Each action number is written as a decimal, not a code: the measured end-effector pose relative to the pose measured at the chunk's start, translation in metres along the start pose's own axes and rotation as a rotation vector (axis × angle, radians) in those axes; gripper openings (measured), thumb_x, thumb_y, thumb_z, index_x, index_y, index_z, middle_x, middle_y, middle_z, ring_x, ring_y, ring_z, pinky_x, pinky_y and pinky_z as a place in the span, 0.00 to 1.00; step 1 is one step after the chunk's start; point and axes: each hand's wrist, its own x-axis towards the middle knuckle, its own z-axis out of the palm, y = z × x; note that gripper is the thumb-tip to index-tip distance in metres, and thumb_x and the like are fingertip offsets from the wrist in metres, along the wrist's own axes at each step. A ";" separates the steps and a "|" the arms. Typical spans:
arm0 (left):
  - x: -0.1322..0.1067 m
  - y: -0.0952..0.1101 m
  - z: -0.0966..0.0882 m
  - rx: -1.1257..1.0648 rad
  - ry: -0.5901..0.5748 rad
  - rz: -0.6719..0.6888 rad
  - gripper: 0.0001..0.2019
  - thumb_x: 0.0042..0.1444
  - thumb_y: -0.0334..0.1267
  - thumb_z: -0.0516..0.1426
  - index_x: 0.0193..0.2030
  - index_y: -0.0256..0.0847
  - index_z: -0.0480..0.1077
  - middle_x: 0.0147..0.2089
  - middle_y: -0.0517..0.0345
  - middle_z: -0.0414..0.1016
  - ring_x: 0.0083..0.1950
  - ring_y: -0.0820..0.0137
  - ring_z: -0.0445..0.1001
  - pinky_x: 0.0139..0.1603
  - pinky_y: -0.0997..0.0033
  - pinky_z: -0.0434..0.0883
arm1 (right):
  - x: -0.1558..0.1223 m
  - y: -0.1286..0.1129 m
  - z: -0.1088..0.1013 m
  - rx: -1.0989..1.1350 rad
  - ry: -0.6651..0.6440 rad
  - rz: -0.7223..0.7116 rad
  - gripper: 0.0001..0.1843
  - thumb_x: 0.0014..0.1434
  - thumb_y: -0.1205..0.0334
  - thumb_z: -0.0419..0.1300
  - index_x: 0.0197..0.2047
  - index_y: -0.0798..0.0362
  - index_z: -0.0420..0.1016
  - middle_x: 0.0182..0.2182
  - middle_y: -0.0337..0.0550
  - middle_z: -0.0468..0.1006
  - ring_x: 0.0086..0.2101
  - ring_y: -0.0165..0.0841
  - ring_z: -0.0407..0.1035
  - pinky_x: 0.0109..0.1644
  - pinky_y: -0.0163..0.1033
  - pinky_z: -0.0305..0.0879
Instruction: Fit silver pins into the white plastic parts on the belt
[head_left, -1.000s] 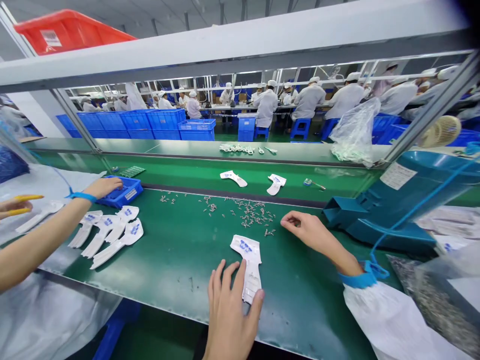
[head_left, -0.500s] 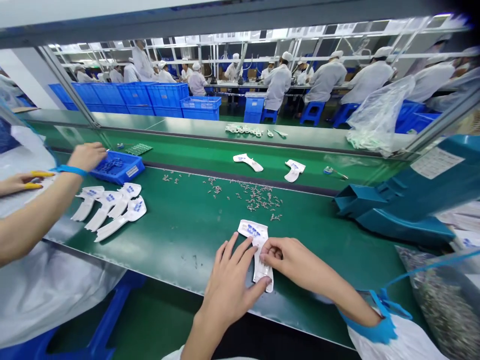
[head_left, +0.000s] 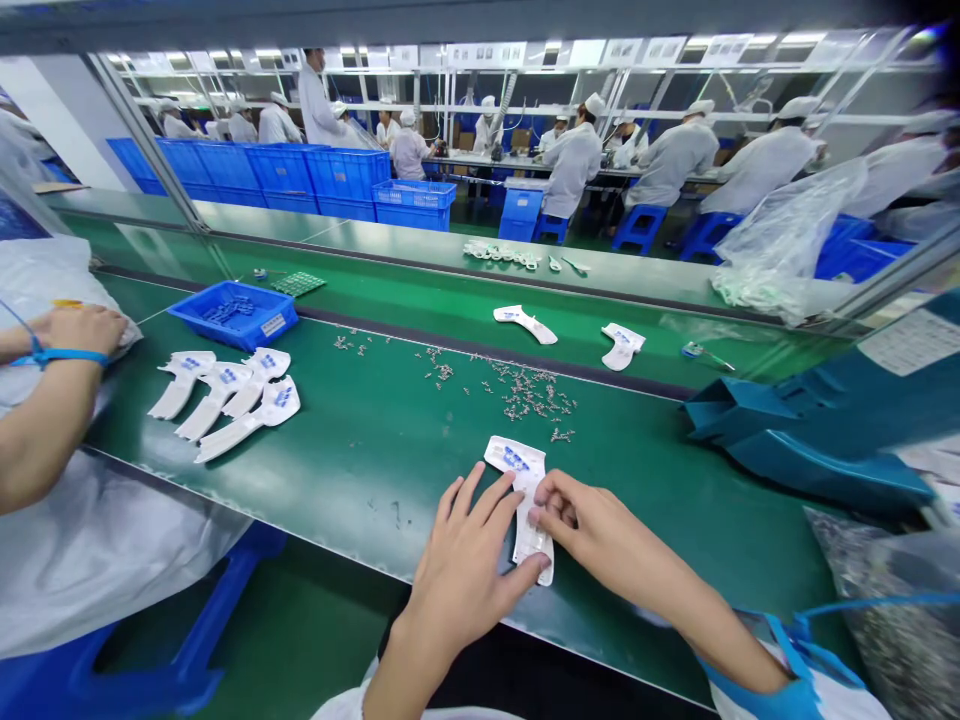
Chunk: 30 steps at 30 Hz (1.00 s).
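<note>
holding: white packet (head_left: 516, 462), likely light and floppy, best taken by its narrow stem; left hand (head_left: 465, 575) and right hand (head_left: 596, 530) closed on it, near edge of green belt (head_left: 375, 490).

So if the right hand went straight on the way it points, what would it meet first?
The right hand meets the white blue-printed packet first; its fingertips already touch it.

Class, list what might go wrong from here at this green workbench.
The white T-shaped pouch with blue print, between the left hand and right hand, sits near the front edge of the green bench top, so it might slip off. Scattered small silver metal parts could get knocked about.
</note>
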 end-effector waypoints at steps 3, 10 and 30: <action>0.000 0.001 0.000 -0.011 0.010 -0.004 0.26 0.62 0.50 0.57 0.65 0.48 0.62 0.71 0.55 0.60 0.75 0.52 0.50 0.70 0.42 0.56 | 0.003 0.003 0.002 0.004 0.010 0.013 0.08 0.64 0.54 0.56 0.37 0.46 0.61 0.28 0.35 0.74 0.29 0.35 0.68 0.32 0.37 0.57; 0.001 0.001 -0.003 -0.009 0.002 -0.023 0.23 0.62 0.49 0.57 0.63 0.49 0.64 0.71 0.58 0.60 0.74 0.50 0.50 0.69 0.40 0.58 | 0.015 0.013 -0.020 0.065 -0.126 -0.059 0.08 0.61 0.56 0.58 0.35 0.48 0.63 0.25 0.35 0.73 0.27 0.33 0.68 0.31 0.36 0.60; -0.004 -0.003 -0.003 -0.116 0.057 -0.028 0.29 0.61 0.51 0.59 0.66 0.45 0.59 0.69 0.51 0.62 0.72 0.51 0.53 0.67 0.45 0.60 | 0.042 0.049 -0.062 -0.081 0.374 -0.016 0.15 0.65 0.54 0.55 0.52 0.50 0.69 0.39 0.47 0.79 0.40 0.41 0.74 0.43 0.43 0.68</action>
